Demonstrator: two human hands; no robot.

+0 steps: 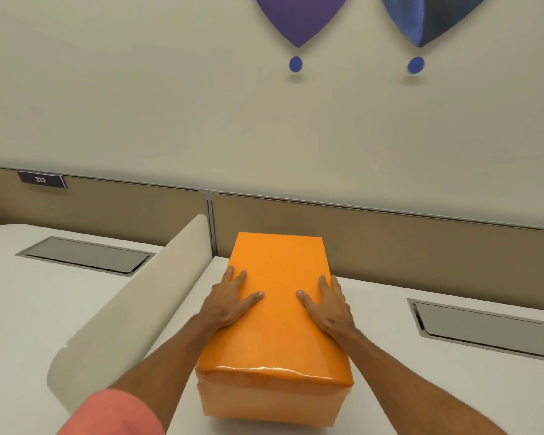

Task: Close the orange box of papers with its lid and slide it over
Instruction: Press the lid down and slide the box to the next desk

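An orange box (277, 334) stands lengthwise on the white desk (390, 356), and its orange lid (280, 262) sits down over it; no papers show. My left hand (230, 301) lies flat on the lid's left edge, fingers spread, thumb on top. My right hand (328, 304) lies flat on the lid's right edge in the same way. Both palms press on the lid from above and the sides.
A curved cream divider (139, 309) rises just left of the box. A tan partition (390, 233) runs along the back of the desk. Grey recessed cable hatches lie at the left (85, 255) and the right (490, 328). A purple sign reading 213 (41, 179) hangs far left.
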